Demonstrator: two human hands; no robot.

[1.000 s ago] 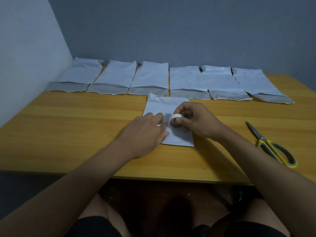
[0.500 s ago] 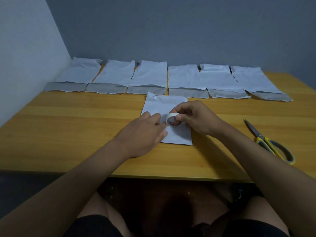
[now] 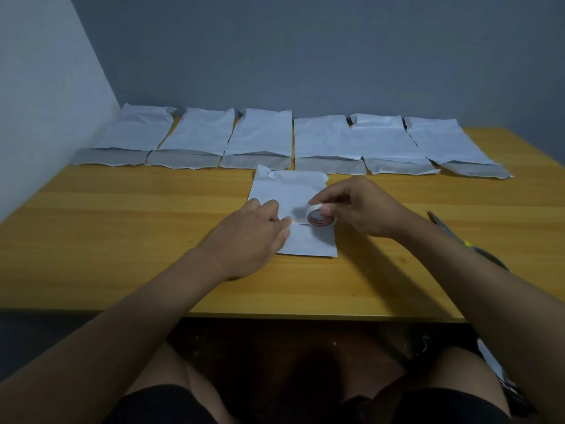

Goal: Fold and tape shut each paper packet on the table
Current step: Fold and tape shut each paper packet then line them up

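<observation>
Paper packet [image 3: 301, 243], white, creased (top corner crumpled), under left hand's [image 3: 250, 237] pinch of tape end; right hand [image 3: 356, 206] gripping tape roll [image 3: 321, 216].

Wooden table [image 3: 122, 240], scissors [image 3: 458, 237] at its right, grey wall [image 3: 305, 56] behind.

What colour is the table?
The table is yellowish wood with a streaky grain, seen in the head view.
</observation>
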